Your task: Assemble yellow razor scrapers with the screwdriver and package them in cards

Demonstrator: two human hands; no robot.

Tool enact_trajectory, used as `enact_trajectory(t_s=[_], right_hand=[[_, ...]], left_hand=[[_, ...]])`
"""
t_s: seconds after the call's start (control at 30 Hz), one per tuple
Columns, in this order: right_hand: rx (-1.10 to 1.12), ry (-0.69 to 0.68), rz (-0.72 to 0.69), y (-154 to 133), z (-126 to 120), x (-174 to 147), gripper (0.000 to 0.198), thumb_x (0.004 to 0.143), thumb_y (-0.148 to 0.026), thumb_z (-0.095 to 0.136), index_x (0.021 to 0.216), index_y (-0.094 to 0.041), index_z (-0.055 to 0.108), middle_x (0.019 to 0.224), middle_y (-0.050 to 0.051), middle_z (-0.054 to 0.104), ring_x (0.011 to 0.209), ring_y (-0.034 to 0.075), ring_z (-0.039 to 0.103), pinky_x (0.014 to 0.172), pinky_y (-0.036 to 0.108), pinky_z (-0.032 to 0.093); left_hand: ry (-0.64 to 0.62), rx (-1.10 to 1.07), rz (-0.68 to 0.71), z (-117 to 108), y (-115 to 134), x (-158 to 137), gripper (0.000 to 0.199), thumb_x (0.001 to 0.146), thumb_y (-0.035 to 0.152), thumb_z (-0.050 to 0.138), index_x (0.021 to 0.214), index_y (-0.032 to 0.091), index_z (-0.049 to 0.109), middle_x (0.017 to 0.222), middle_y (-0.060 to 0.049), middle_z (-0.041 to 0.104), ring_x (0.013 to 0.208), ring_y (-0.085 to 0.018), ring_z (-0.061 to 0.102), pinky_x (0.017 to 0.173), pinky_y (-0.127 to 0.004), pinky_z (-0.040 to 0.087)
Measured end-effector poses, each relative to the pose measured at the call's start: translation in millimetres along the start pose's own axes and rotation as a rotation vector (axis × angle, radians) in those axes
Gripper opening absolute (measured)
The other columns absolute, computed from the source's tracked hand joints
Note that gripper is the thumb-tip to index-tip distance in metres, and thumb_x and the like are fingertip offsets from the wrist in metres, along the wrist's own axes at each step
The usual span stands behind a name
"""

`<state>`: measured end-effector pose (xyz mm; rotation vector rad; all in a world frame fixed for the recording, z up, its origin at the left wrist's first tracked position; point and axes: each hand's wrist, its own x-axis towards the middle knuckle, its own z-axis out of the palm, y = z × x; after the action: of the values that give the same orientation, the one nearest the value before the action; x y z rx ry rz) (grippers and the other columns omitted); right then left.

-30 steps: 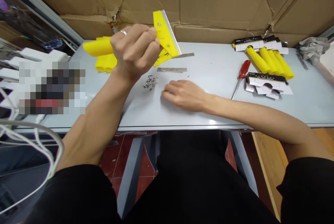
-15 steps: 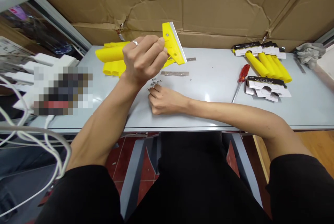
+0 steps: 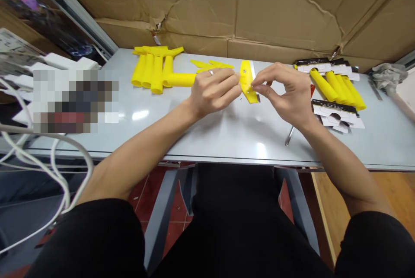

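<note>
My left hand (image 3: 215, 91) is closed around the handle of a yellow scraper (image 3: 247, 78), held above the table with its head toward the right. A metal blade (image 3: 253, 69) runs along the head's right edge, and a screw (image 3: 244, 71) sits in the upper hole. My right hand (image 3: 287, 92) pinches thumb and forefinger together at the lower part of the head. What it pinches appears to be a small screw, mostly hidden by the fingertips. Below the scraper, a tiny loose screw (image 3: 241, 99) lies on the table.
Several yellow scraper handles (image 3: 156, 72) lie at the left back, with flat yellow pieces (image 3: 212, 64) beside them. A screwdriver (image 3: 289, 135) is partly behind my right hand. Packaged yellow scrapers (image 3: 337, 85) and black-and-white cards (image 3: 337, 111) lie right. White cables (image 3: 53, 172) hang at left.
My right hand has risen from the pile of screws to the scraper head. My left hand has lowered the scraper and moved it right, so both hands now meet at it.
</note>
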<state>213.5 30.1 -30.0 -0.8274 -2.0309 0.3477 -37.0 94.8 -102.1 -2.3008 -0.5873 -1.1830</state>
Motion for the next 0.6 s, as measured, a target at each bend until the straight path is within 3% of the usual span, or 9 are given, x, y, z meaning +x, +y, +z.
enact_trajectory(t_s=[0.07,0.13,0.3,0.37,0.5,0.6], right_hand=[[-0.057,-0.044,-0.047,7,3,-8,0.035,0.106,-0.047,0.062,0.102,-0.018,0.082,0.112,0.005,0.074,0.109,0.007,0.067,0.104,0.027,0.057],[-0.124,-0.055,-0.098,13,6,-12,0.036,0.107,-0.046,0.060,0.105,-0.018,0.082,0.115,0.006,0.073,0.113,0.007,0.066,0.110,0.029,0.056],[-0.212,-0.007,-0.230,20,11,-13,0.036,0.110,-0.043,0.054,0.107,-0.018,0.078,0.114,0.006,0.071,0.110,0.006,0.062,0.106,0.027,0.053],[-0.234,-0.013,-0.254,20,12,-13,0.037,0.110,-0.044,0.052,0.108,-0.017,0.077,0.113,0.006,0.071,0.108,0.006,0.059,0.106,0.028,0.053],[-0.268,-0.066,-0.211,20,10,-15,0.040,0.111,-0.046,0.049,0.108,-0.017,0.076,0.112,0.006,0.070,0.107,0.007,0.057,0.110,0.032,0.053],[-0.295,-0.089,-0.173,21,8,-16,0.040,0.111,-0.046,0.047,0.108,-0.019,0.077,0.112,0.007,0.070,0.107,0.008,0.058,0.109,0.033,0.053]], left_hand=[[0.122,0.250,0.201,-4,7,8,0.029,0.111,0.023,0.058,0.082,0.022,0.054,0.090,0.002,0.077,0.082,-0.018,0.081,0.056,-0.028,0.050],[0.209,0.391,0.342,-11,12,18,0.032,0.109,0.016,0.058,0.078,0.021,0.053,0.086,0.004,0.076,0.074,-0.015,0.079,0.049,-0.025,0.042],[0.250,0.406,0.445,-21,20,32,0.038,0.104,0.005,0.057,0.070,0.020,0.051,0.080,0.003,0.072,0.071,-0.014,0.077,0.047,-0.027,0.037],[0.224,0.369,0.426,-18,18,28,0.036,0.105,0.007,0.057,0.072,0.020,0.053,0.080,0.003,0.072,0.071,-0.015,0.077,0.048,-0.027,0.039],[0.066,0.246,0.240,-5,7,8,0.030,0.111,0.017,0.051,0.084,0.023,0.061,0.093,0.001,0.077,0.085,-0.020,0.082,0.055,-0.030,0.049],[0.042,0.188,0.190,1,2,-2,0.026,0.111,0.018,0.053,0.087,0.023,0.062,0.103,0.000,0.080,0.095,-0.022,0.084,0.057,-0.032,0.052]])
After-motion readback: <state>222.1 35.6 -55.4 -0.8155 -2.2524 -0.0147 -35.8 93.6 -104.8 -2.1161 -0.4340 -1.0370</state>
